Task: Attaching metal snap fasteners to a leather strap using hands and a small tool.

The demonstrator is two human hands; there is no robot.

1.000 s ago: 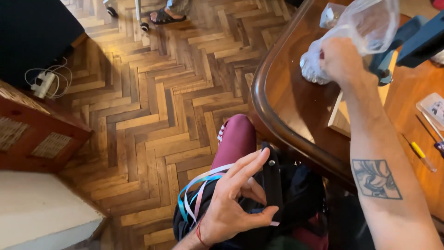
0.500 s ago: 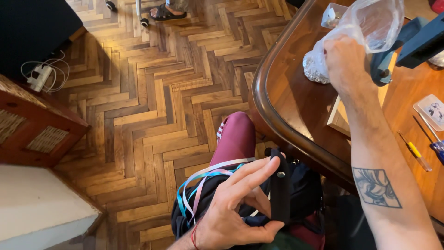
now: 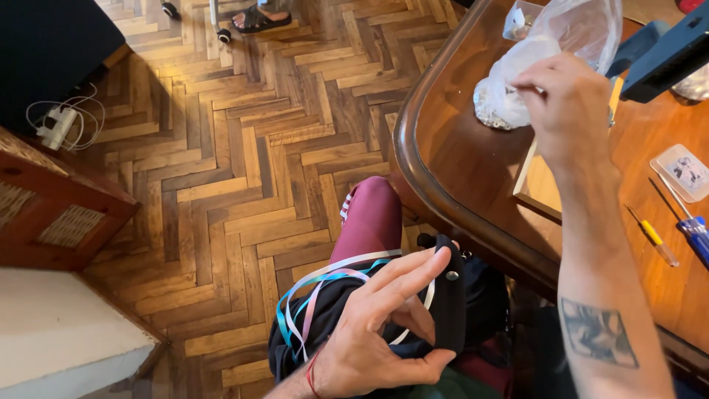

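Note:
My left hand [image 3: 384, 325] is low over my lap. Its thumb and fingers pinch the black strap [image 3: 449, 303] of a dark bag [image 3: 480, 303] lying on my knees. Blue, white and pink ribbons [image 3: 317, 292] trail over the bag beside that hand. My right hand [image 3: 569, 111] reaches over the wooden table [image 3: 450, 162] and grips a clear plastic bag [image 3: 569, 37] with crumpled foil [image 3: 496, 103] at its bottom. A tattoo shows on the right forearm.
On the table lie a thin wooden board [image 3: 543, 188], a yellow-handled tool [image 3: 651, 235], a blue-handled tool [image 3: 693, 235], a small card [image 3: 683, 171] and a blue object [image 3: 668, 52]. A power strip [image 3: 59, 127] lies on the herringbone floor. Another person's sandalled foot [image 3: 258, 18] is at the top.
My left hand has shifted along the black strap and now pinches it. My right hand has drawn the plastic bag slightly nearer. The view has moved a little.

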